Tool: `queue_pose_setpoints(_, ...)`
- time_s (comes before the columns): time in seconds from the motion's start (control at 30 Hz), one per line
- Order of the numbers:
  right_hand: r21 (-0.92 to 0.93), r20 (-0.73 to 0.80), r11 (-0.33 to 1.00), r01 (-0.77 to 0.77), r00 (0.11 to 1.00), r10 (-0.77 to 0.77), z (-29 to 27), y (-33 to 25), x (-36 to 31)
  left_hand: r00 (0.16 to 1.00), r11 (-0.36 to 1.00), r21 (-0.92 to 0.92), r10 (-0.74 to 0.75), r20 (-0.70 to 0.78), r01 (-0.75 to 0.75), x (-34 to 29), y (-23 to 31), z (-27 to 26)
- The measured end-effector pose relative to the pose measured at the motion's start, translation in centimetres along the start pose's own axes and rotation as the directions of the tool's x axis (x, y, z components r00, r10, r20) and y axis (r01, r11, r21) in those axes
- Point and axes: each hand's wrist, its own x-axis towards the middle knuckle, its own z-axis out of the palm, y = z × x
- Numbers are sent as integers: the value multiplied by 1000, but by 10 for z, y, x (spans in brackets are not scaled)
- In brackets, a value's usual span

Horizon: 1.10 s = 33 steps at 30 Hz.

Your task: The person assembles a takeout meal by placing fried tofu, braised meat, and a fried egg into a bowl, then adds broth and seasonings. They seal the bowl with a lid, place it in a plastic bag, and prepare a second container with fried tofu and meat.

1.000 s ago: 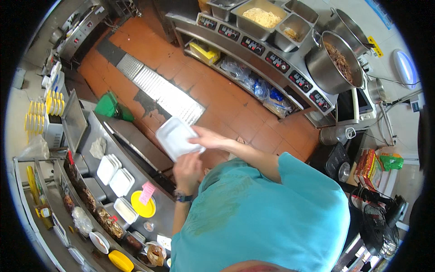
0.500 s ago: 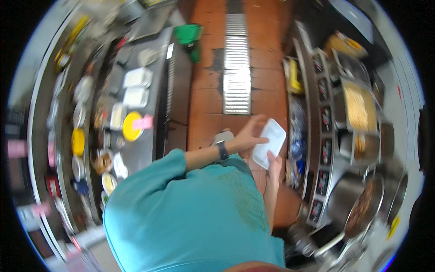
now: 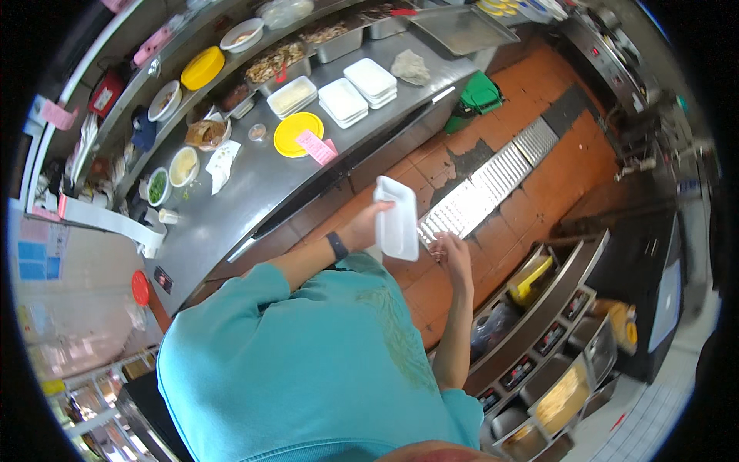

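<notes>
My left hand [image 3: 365, 228] grips a white rectangular takeout tray [image 3: 399, 223] by its near side, with the thumb over the edge. The tray is tilted above the tiled floor and appears bare inside. My right hand [image 3: 450, 252] hovers just right of the tray, apart from it, its fingers loosely bent and holding nothing. On the steel counter ahead, stacks of white lidded takeout boxes [image 3: 370, 79] stand beside a yellow round lid [image 3: 298, 134] with pink paper slips [image 3: 315, 147] on it.
Bowls of chopped greens [image 3: 158, 186] and a pale food [image 3: 184, 167] line the counter's left part, near a paper towel [image 3: 223, 165]. A green bin [image 3: 481, 92] stands at the counter's end. Metal food pans [image 3: 560, 396] fill the right side. A floor grate [image 3: 477, 200] crosses the tiles.
My body has turned left toward the counter with the boxes. The tray, touched by both hands before, is now in my left hand alone; my right hand has come off it.
</notes>
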Motion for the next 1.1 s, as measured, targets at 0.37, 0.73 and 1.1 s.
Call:
queue_pose_setpoints(0.37, 23, 500, 990, -139, 859, 109, 283, -143, 361, 775, 860, -249, 230, -589, -445, 0, 131, -131)
queue_pose_setpoints(0.73, -682, 312, -46, 730, 233, -921, 339, -258, 635, 418, 662, -54, 404, -814, -747, -42, 135, -114)
queue_pose_setpoints(1.1, -857, 472, -111, 502, 682, -558, 266, -333, 699, 310, 595, -104, 256, -916, -797, -29, 139, -142)
